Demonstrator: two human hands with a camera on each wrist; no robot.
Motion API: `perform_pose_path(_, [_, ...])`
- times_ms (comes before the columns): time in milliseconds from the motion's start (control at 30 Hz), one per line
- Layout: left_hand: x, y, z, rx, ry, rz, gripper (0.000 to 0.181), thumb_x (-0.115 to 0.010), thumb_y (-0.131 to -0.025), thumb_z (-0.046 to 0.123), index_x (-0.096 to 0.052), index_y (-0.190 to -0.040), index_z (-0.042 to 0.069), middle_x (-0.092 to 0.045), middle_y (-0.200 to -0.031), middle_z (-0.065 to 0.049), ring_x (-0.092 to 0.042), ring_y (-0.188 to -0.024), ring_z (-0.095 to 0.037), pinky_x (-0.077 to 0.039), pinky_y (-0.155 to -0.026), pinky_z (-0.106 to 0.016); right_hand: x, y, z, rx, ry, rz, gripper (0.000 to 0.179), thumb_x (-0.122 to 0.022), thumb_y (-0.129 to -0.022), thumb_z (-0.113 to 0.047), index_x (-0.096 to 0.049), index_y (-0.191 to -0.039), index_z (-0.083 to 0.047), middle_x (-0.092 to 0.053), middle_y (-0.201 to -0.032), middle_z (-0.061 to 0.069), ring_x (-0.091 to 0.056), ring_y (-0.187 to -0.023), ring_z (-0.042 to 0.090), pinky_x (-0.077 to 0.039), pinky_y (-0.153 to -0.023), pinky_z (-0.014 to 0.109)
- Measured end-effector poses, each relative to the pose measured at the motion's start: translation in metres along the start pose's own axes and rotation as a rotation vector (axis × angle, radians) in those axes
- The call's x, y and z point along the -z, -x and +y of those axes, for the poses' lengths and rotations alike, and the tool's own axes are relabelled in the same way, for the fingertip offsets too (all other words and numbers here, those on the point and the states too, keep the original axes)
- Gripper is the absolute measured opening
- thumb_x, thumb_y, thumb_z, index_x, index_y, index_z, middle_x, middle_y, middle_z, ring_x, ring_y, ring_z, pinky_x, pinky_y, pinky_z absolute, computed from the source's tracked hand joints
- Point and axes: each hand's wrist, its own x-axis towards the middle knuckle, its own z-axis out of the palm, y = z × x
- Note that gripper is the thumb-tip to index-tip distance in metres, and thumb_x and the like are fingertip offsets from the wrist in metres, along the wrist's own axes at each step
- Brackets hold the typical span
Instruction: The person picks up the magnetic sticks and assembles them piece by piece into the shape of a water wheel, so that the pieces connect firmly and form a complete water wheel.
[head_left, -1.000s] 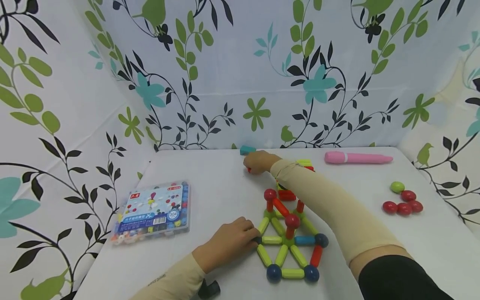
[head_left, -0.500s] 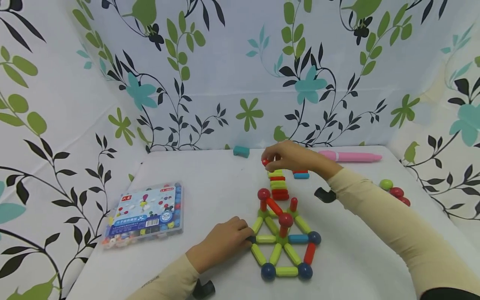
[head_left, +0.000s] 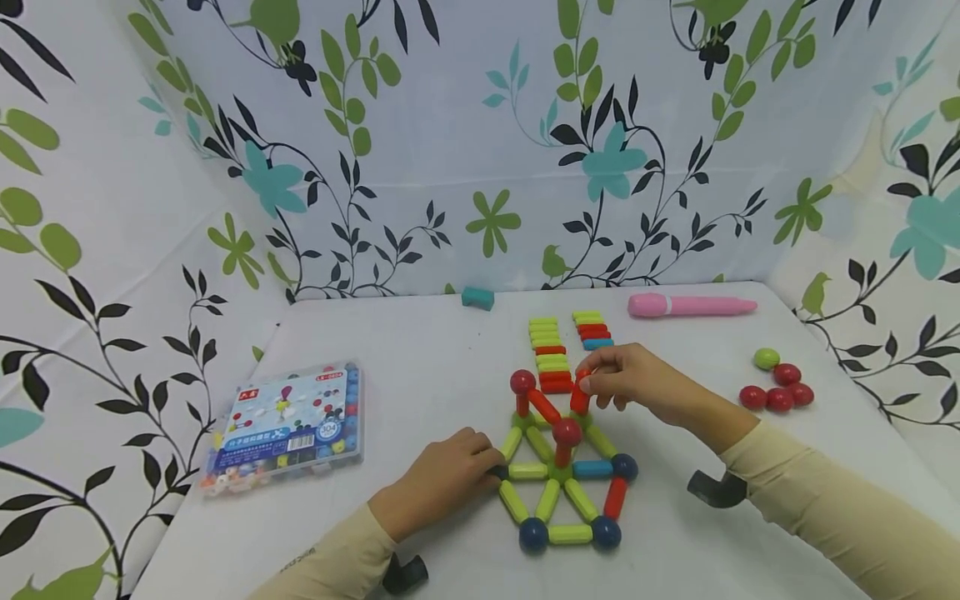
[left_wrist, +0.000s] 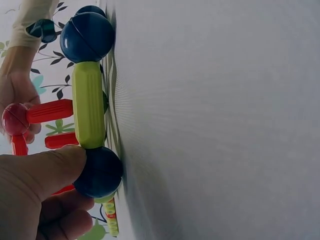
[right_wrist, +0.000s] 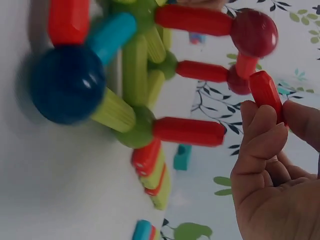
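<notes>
On the left of the white table (head_left: 420,358), a clear plastic box with a blue printed label (head_left: 288,421) lies flat. Rightward, the left hand (head_left: 442,479) pinches a glossy dark blue ball (left_wrist: 100,172) between thumb and fingers, at the structure's left corner. A small teal block (head_left: 477,298) lies near the far edge. The flat structure of yellow-green rods and balls (head_left: 560,472) (one spoke is blue, one outer side red) rests mid-table; three red rods rise from it, two capped by red balls. Behind it lie two rows of short coloured rods, the left (head_left: 552,363) longer than the right (head_left: 594,331). The right hand (head_left: 637,387) pinches a loose faceted red rod (right_wrist: 266,95) above the structure; whether this touches a ball cannot be told. Farther right lie a pink marker-shaped object (head_left: 693,306), one glossy green oval (head_left: 767,359) and four red ovals (head_left: 780,400).
</notes>
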Motion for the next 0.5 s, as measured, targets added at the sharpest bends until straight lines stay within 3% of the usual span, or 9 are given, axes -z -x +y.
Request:
perform_pose_path(300, [0.003,-0.002,0.002,-0.001,0.015,0.008,0.022,-0.080,-0.090,0.027,-0.074,-0.110,0.019,-0.067,-0.100,0.005,-0.058,-0.090,-0.009,-0.054,-0.068,-0.018,-0.010,0.007,0.017,-0.078,-0.173,-0.021,0.039,-0.066,-0.096,-0.022,-0.060,-0.125,0.003,-0.069,-0.098,0.018,-0.058,-0.074,0.024,-0.046,-0.060,0.024])
perform_pose_path(500, [0.003,-0.002,0.002,0.006,0.015,0.000,0.021,-0.079,-0.090,0.027,-0.073,-0.109,0.020,-0.067,-0.100,0.006,-0.057,-0.089,-0.008,-0.053,-0.066,-0.017,-0.004,0.008,0.021,-0.055,-0.100,-0.048,0.045,-0.068,-0.096,-0.028,-0.059,-0.130,0.000,-0.071,-0.102,0.018,-0.058,-0.074,0.027,-0.047,-0.060,0.025])
